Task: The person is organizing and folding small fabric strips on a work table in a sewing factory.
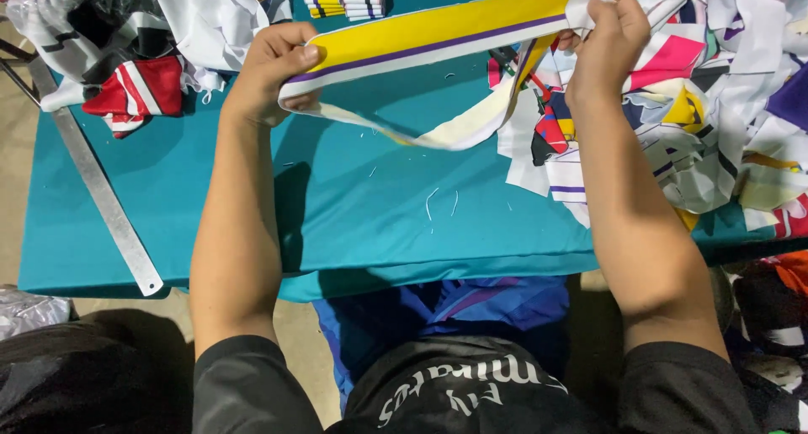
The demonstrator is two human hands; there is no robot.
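Two hands hold one long fabric strip (438, 30), yellow with a purple line and white edges, stretched above the teal table (353, 215). The left hand (269, 68) has its grip clamped on the left end, thumb on top. The right hand (610, 42) has its grip closed on the right end, near a big pile of colourful scraps (715, 122). A lower part of the strip hangs in a loop between the hands, just over the table. A metal ruler (105, 202) lies along the left edge, and a red and white cloth (135, 93) is beside it. To do this well, both hands should probably keep even tension, so the strip stays flat and its edges line up.
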